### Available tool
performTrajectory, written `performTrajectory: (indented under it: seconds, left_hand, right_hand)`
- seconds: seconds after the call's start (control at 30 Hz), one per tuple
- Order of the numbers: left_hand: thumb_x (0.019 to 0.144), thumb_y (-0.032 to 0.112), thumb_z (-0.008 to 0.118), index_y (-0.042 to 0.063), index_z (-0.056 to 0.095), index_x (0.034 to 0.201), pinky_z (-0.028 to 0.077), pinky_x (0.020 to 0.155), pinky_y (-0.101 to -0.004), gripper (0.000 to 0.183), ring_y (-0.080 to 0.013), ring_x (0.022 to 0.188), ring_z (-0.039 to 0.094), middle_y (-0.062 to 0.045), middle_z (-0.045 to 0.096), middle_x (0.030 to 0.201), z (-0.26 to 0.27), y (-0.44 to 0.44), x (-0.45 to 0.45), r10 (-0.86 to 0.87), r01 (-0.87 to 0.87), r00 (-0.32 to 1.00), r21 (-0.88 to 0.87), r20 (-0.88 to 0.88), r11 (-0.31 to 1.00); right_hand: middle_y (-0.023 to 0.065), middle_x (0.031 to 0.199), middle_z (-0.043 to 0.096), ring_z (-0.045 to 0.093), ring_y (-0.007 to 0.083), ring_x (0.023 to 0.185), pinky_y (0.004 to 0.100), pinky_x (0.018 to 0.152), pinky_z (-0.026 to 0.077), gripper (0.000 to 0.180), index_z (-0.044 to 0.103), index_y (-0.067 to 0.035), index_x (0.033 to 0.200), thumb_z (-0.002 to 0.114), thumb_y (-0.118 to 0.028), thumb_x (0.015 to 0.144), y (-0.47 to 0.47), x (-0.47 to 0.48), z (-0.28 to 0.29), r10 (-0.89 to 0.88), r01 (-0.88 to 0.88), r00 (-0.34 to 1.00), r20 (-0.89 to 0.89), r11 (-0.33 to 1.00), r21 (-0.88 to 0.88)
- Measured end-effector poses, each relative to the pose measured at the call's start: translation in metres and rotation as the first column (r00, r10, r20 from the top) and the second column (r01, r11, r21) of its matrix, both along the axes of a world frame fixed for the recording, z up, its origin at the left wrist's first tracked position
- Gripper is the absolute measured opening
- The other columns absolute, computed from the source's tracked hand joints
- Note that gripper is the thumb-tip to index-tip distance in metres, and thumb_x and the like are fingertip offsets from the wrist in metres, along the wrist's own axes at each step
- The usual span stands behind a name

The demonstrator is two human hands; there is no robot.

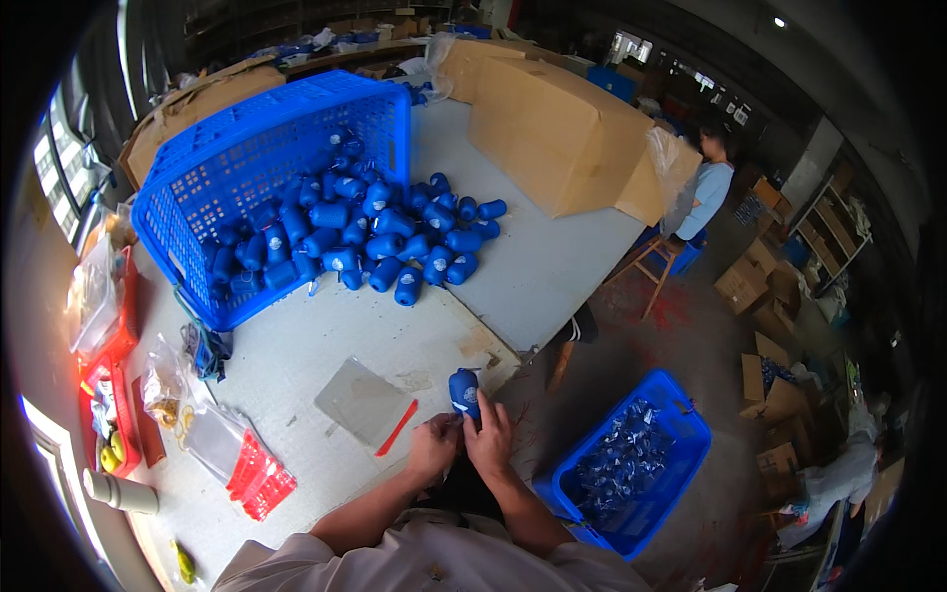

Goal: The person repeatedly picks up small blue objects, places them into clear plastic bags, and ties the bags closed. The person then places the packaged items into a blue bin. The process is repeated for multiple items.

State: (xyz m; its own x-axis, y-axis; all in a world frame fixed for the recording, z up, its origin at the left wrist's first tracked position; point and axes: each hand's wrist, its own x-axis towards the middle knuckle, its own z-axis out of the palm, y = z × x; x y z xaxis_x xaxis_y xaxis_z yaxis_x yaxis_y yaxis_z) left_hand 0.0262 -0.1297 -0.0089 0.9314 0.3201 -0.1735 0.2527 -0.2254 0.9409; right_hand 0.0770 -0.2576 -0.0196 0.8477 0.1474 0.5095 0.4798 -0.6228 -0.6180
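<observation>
My right hand [488,436] is closed round a blue ribbed cylindrical item [464,392] with a white print, near the table's front edge. Close beside it, my left hand [435,442] has its fingers pinched at the lower end of the item, by a small white strip; what the fingertips grip is too small to tell. A clear plastic bag [360,403] with a red strip along one edge lies flat to the left of my hands. Beyond them, a large blue plastic crate [270,103] lies on its side, and many similar blue items [385,244] spill from it onto the table.
A stack of clear bags with red ends [259,473] lies at left, near red baskets [122,333] and a bottle [122,492]. Large cardboard boxes [540,140] stand at the back. A blue crate of packed items [644,533] is at lower right. Two people are farther right.
</observation>
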Motion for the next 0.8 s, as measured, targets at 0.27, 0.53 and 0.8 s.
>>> performTrajectory:
  seconds: [0.27,0.53,0.8]
  left_hand:
    - [0.097,0.023,0.069,-0.003,0.076,0.113,0.061,0.079,-0.0461,0.031,-0.0383,0.086,0.079,-0.024,0.079,0.092,-0.016,0.002,0.004,-0.017,0.015,1.0,0.085,0.015,0.996]
    - [0.1,0.023,0.066,-0.002,0.073,0.108,0.058,0.08,-0.0521,0.027,-0.0459,0.089,0.076,-0.027,0.076,0.094,-0.03,-0.008,0.003,-0.064,0.062,0.998,0.167,0.008,0.984]
    - [0.1,0.015,0.067,-0.005,0.072,0.102,0.061,0.071,-0.0436,0.02,-0.0317,0.076,0.077,-0.021,0.077,0.085,-0.051,-0.006,0.002,0.129,-0.128,0.991,-0.29,-0.014,0.948]
  right_hand:
    - [0.0176,0.101,0.067,0.068,0.0414,0.093,0.0496,0.079,0.056,0.055,0.07,-0.006,0.139,0.085,-0.022,0.089,0.0,-0.001,0.002,-0.034,0.033,0.998,-0.045,0.999,-0.027]
    - [0.0194,0.102,0.068,0.069,0.0419,0.09,0.049,0.079,0.057,0.056,0.068,-0.005,0.141,0.084,-0.025,0.091,0.002,0.006,-0.006,-0.029,0.029,1.0,0.0,0.995,-0.091]
    - [0.0186,0.109,0.07,0.071,0.0404,0.095,0.0477,0.086,0.059,0.059,0.066,-0.004,0.141,0.086,-0.025,0.09,-0.017,0.003,-0.003,0.158,-0.161,0.986,0.049,0.986,0.051]
